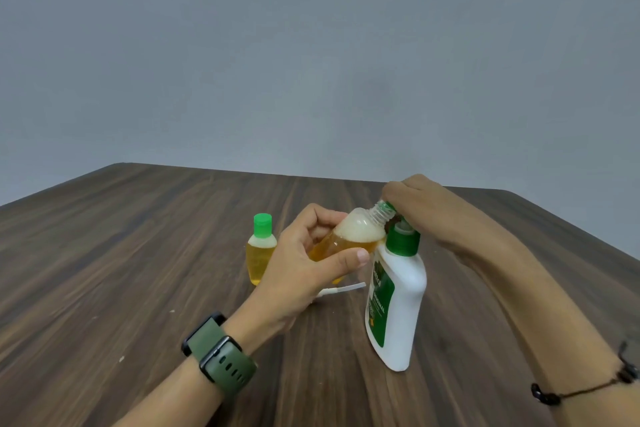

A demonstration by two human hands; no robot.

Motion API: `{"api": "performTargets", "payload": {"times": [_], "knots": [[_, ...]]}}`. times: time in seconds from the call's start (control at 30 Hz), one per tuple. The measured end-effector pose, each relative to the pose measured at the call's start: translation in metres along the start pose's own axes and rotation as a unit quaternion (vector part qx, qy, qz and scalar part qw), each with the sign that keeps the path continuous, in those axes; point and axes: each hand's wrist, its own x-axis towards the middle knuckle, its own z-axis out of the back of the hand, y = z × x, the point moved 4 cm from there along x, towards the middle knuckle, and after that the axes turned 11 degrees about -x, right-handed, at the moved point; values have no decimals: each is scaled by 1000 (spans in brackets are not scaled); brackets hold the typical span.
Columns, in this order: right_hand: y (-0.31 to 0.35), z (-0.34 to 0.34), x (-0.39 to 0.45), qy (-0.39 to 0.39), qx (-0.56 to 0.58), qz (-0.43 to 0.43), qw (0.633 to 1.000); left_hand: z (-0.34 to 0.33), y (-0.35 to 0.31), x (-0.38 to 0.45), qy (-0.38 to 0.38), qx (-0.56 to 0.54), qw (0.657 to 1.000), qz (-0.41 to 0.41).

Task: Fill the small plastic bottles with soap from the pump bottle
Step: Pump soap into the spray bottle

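We hold the open small bottle [349,236] in our left hand [304,267], tilted with its threaded neck pointing up and to the right, lifted off the worktop [138,253] just left of the pump bottle [398,305]; the left fingers [349,258] curl round its belly, thumb along the near side. It is amber soap most of the way up with a cap of pale foam under the shoulder, so we judge it light but no longer trivial, and its thin clear wall probably gives under a squeeze, which could push foam out of the open neck. The belly is the right place to hold it, gently; any soap on the outside would make it slippery. Our right hand [415,198] sits over the pump head with its fingers curled down on it, and the nozzle appears to meet the small bottle's mouth, though the hand hides the exact contact. The pump bottle stands upright on the worktop, white with a green collar and label; it looks stiff, and we judge it steady enough to press from above without a second grip. By count: two small bottles, the one in hand and a capped bottle [261,250] standing farther left, full and closed with a green cap; one pump bottle; one thin white strip [343,289] lying on the worktop behind the left hand, which we cannot identify.
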Motion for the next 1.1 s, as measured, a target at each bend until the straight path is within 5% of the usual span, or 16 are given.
{"api": "performTargets", "payload": {"times": [1.1], "knots": [[-2, 10, -7, -29, 1, -23, 999, -8, -2, 6, 18, 26, 999, -4]]}}
